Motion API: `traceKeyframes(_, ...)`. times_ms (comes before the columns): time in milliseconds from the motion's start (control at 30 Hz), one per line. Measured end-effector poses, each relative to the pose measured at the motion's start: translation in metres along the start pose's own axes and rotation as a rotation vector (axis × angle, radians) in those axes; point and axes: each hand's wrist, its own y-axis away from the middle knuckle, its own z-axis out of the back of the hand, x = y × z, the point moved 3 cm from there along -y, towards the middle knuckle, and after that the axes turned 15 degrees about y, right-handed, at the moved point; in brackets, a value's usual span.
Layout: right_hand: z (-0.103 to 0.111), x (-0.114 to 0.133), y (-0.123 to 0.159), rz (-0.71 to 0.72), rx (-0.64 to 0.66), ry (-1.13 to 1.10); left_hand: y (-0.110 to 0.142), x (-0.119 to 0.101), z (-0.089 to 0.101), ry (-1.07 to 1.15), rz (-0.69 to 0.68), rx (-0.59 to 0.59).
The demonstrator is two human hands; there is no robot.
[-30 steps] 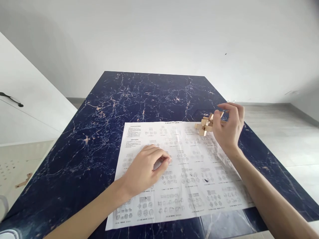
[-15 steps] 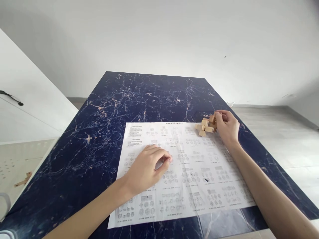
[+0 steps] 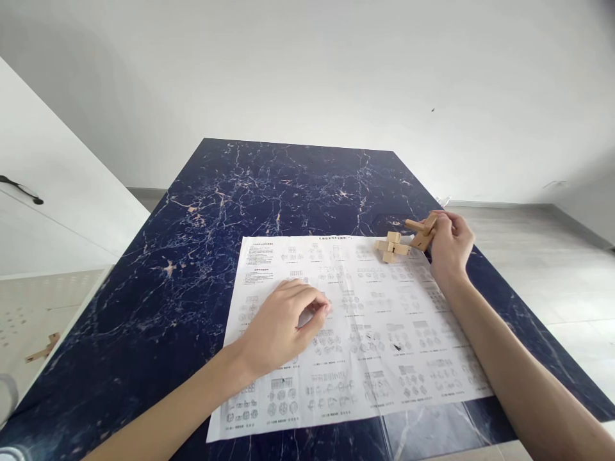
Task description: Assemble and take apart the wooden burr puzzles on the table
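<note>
A printed instruction sheet full of small diagrams lies on the dark blue marbled table. Resting on the sheet's left half, my left hand has its thumb and fingertips pressed together; whether anything is between them is hidden. At the sheet's far right corner my right hand grips a wooden puzzle made of crossed pieces, tilted and partly covered by the fingers. Just left of it, a second interlocked wooden puzzle sits on the sheet's top edge.
Beyond the table's far edge rises a white wall. On the left are a white cabinet door with a black handle and, lower down, another wooden puzzle on a pale surface. Light floor shows at the right.
My right hand has shifted slightly right with its wooden puzzle, which has turned and now stands apart from or just beside the other one. My left hand has stayed put.
</note>
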Motion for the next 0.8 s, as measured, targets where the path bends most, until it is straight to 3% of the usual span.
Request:
traceKeyframes(133,0.002,0.007,-0.003,-0.110,0.046,-0.200,0.000,0.000,0.000,-0.002,-0.001,-0.001)
traceKeyframes(433,0.003,0.046,0.010,-0.279,0.447,-0.715,-0.001,0.001,0.000,-0.001,-0.004,-0.001)
traceKeyframes(567,0.003,0.063,0.029,-0.155,0.681,-0.773,0.001,0.002,-0.001,-0.010,-0.006,0.003)
traceKeyframes(800,-0.011,0.095,0.105,0.160,1.080,-0.512,0.000,0.000,-0.001,-0.015,-0.008,0.000)
